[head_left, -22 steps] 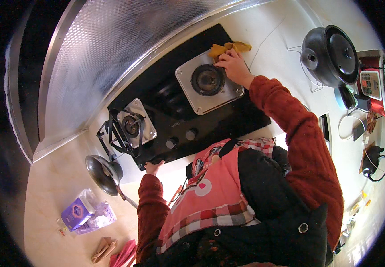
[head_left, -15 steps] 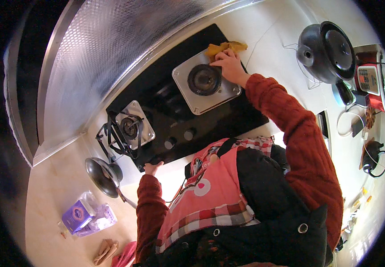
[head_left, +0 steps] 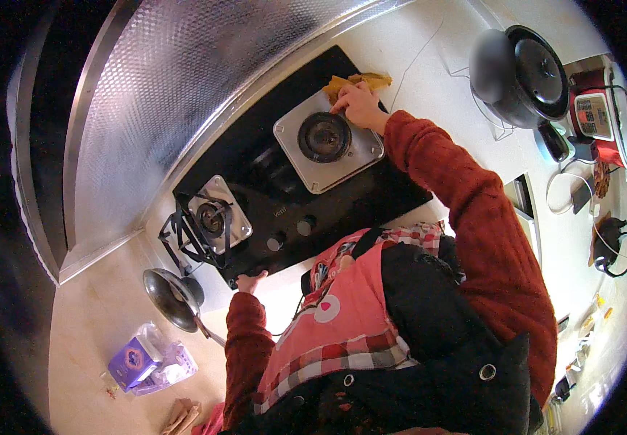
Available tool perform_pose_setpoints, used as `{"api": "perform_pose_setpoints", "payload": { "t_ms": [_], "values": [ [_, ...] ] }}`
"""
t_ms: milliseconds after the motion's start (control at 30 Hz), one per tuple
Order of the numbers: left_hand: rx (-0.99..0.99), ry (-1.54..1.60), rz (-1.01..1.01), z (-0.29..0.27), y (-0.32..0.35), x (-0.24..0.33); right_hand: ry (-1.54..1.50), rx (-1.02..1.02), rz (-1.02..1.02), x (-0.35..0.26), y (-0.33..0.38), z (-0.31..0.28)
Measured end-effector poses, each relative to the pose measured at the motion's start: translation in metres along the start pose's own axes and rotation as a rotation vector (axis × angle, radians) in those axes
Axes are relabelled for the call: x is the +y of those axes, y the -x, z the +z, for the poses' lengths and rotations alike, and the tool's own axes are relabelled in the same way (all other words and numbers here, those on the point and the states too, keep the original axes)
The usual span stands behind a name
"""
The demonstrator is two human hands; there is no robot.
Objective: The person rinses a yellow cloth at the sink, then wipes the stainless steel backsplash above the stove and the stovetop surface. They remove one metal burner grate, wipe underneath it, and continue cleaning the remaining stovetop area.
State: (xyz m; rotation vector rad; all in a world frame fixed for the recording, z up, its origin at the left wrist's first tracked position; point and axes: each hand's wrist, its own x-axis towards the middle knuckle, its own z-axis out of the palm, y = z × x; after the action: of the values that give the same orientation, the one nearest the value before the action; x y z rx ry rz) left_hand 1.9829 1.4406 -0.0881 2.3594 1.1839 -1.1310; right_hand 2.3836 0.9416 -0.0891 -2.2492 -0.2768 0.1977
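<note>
My right hand (head_left: pixel 361 105) presses a crumpled yellow cloth (head_left: pixel 342 83) against the far corner of the larger burner's square metal plate (head_left: pixel 350 163). Its fingers are bent over the cloth, beside the round dark burner head (head_left: pixel 324 137). The black gas stove (head_left: pixel 292 217) lies at a slant before me, with two knobs near its front edge. My left hand (head_left: pixel 252 281) rests at the stove's near left corner, its thumb spread away from the other fingers, which partly hide behind the hand. A black pan support (head_left: pixel 197 243) sits tilted over the smaller burner (head_left: pixel 212 220) at left.
A wok (head_left: pixel 172 299) lies on the counter at left, with a purple tissue pack (head_left: pixel 136 360) below it. A black lidded pot (head_left: pixel 542 72) stands on the right counter, near a red and white appliance (head_left: pixel 595 119) and cables. A silver quilted sheet (head_left: pixel 154 80) lines the back.
The view has shifted slightly. My right hand and the cloth have moved a little along the plate's far corner, while my left hand stays at the stove's corner.
</note>
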Motion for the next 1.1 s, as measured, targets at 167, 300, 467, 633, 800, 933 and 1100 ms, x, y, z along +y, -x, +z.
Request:
{"api": "perform_pose_setpoints", "payload": {
  "t_ms": [167, 300, 467, 633, 800, 933, 1100],
  "values": [
    [0.029, 0.043, -0.019, -0.004, 0.028, 0.019, -0.157, 0.216, -0.04, 0.004, -0.016, 0.003],
    [0.056, 0.048, -0.073, -0.009, 0.04, 0.03, 0.344, 0.005, -0.326, -0.007, -0.01, -0.006],
    [-0.002, 0.042, -0.08, -0.004, 0.022, 0.016, 0.518, -0.171, -0.574, -0.023, -0.017, -0.03],
    [0.002, 0.096, -0.005, 0.001, 0.009, 0.001, 0.536, -0.349, -0.56, -0.04, -0.029, -0.033],
    [0.04, 0.072, -0.074, -0.005, 0.034, 0.022, 0.637, -0.509, -0.491, -0.052, -0.039, -0.031],
    [0.094, 0.118, -0.078, -0.007, 0.051, 0.037, 0.662, -0.496, -0.531, -0.048, -0.045, -0.021],
    [0.144, 0.124, -0.035, -0.002, 0.048, 0.032, 0.513, -0.315, -0.478, -0.032, -0.055, -0.007]
  ]
}}
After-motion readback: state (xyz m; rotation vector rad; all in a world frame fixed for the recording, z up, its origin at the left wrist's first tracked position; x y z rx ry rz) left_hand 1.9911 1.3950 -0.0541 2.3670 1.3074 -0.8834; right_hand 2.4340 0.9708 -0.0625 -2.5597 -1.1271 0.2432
